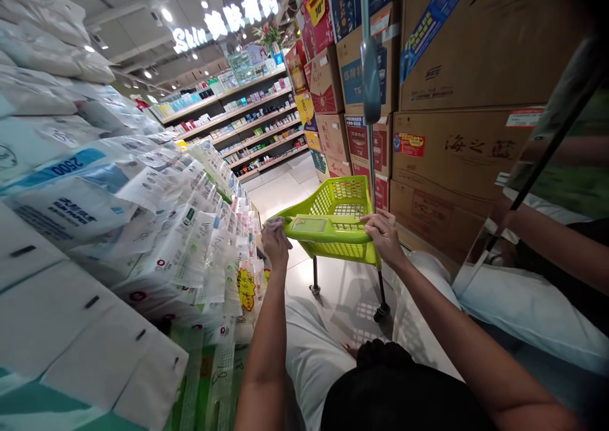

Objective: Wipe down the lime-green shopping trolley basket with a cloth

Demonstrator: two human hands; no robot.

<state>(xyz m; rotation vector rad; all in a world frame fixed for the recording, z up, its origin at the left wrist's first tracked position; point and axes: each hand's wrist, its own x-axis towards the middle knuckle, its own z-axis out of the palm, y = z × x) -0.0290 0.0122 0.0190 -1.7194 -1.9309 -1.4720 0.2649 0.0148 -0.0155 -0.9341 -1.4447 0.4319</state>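
A lime-green shopping cart [333, 248] with a perforated plastic basket and dark legs stands in front of me. My left hand [276, 240] is closed around the left end of its handle, and a small greyish crumpled thing shows at the fingers, too small to name. On the right end of the handle my right hand [383, 233] is wrapped, its thumb along the bar. The part of the basket floor that I can see through the handle side holds nothing visible.
Packs of tissue paper [76, 202] are piled high close on my left. Cardboard boxes [457, 158] form a wall on the right, with a metal pole [371, 158] before them and a mirror-like panel [547, 183] nearer me. Shelves of small goods [252, 123] stand across the aisle's far end.
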